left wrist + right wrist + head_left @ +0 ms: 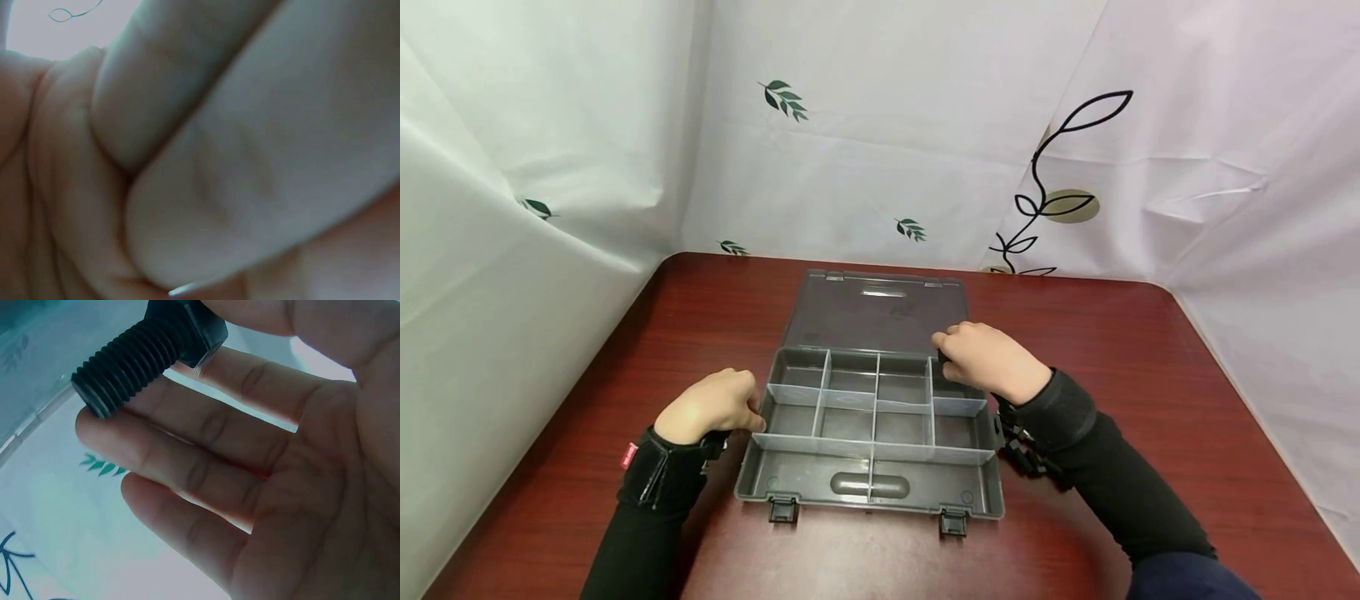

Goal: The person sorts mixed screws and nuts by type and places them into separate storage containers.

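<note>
A grey plastic compartment box (pixel 872 471) lies open on the table, its translucent lid (pixel 880 312) folded back flat behind it. My left hand (pixel 715 404) is at the box's left wall, fingers curled and the thumb side against the rim. In the left wrist view those curled fingers (pixel 250 169) fill the picture and hide the contact. Over the back right compartment, my right hand (pixel 988 354) pinches a black hex bolt (pixel 128 365) by its head, seen clearly in the right wrist view. The other fingers extend beneath its threaded shank.
Several black bolts or similar parts (pixel 1026 457) lie right of the box, partly under the right forearm. Two latches (pixel 783 510) stick out from the box's front edge. A white patterned cloth (pixel 865 150) rises behind and beside the reddish-brown table (pixel 1120 350).
</note>
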A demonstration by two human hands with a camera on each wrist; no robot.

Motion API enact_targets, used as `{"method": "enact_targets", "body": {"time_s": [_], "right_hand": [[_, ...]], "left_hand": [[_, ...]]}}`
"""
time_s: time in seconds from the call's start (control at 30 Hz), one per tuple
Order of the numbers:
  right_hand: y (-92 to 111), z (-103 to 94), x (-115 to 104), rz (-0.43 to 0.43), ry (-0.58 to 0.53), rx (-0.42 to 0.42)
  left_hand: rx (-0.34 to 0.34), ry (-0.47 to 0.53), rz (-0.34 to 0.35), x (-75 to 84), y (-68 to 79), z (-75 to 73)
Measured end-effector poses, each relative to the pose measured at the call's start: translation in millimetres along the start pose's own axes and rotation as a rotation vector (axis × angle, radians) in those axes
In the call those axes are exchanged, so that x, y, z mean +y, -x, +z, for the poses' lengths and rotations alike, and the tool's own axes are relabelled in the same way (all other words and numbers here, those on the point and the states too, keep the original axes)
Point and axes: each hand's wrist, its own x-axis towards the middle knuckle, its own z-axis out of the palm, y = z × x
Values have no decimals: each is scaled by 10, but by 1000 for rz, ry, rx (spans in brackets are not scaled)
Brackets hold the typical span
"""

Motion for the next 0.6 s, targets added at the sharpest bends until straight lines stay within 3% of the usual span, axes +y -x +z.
{"method": "enact_targets", "body": {"time_s": [0.6], "right_hand": [[-291, 68, -255, -126, 105, -2]], "left_hand": [[-7, -16, -10, -1, -5, 0]]}}
